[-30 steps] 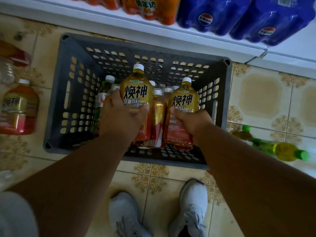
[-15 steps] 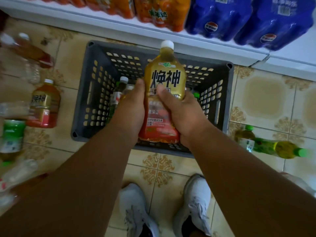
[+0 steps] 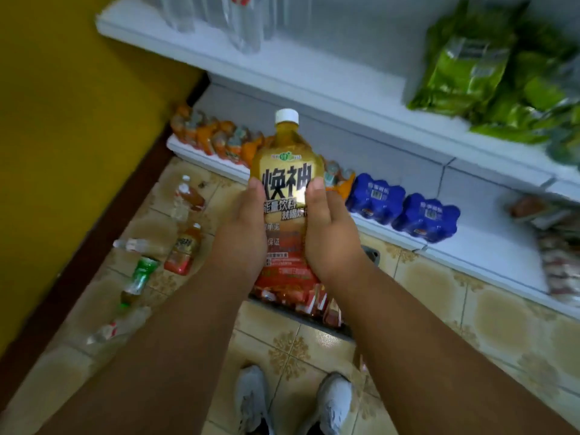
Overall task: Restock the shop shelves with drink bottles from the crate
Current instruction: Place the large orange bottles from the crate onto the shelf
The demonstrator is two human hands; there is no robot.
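Lifted clear of the crate (image 3: 372,255) now: one large amber drink bottle (image 3: 286,196), white-capped, gold label above and red below, raised upright in front of the chest, where half a second ago it hung just above the crate's rim and a second ago stood inside among others. Held between both grips, left hand (image 3: 243,233) and right hand (image 3: 331,237) wrapped round its sides, thumbs on the label. Likely second bottle behind it, judging by the red packaging crowded at the base, but too hidden to confirm. Means the pick is done; carrying to a shelf comes next. Crate almost wholly hidden beneath arms and bottle, contents not visible. Lower shelf (image 3: 489,262) carrying orange drink packs (image 3: 216,139) and blue packs (image 3: 401,211); upper shelf (image 3: 282,67) holding clear bottles (image 3: 244,23) and green packs (image 3: 470,67). Loose bottles (image 3: 183,249) scattered on the tiled floor (image 3: 470,315) at left.
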